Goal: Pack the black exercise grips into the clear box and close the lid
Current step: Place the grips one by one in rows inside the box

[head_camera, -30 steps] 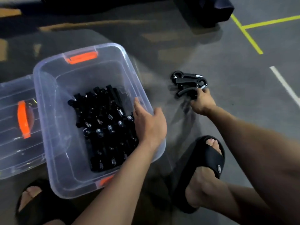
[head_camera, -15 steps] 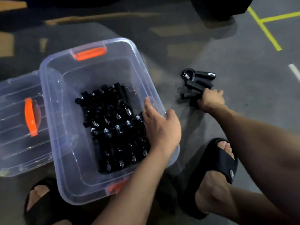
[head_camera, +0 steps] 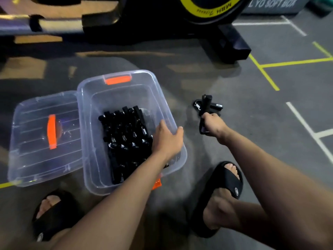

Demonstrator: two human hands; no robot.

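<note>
Risk: my right hand [head_camera: 214,126] grips one exercise grip [head_camera: 204,112]; loose hold could drop it short of clear box [head_camera: 173,112], where my left hand [head_camera: 166,139] rests flat.

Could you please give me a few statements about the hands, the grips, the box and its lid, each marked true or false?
1. The right hand grips a black grip. True.
2. The lid is closed on the clear box. False: it lies on the floor beside the box, on its left.
3. The left hand rests at the box's right rim. True.
4. The box holds no grips. False: a pile of grips lies inside.
5. Another grip lies on the floor. True.
</note>
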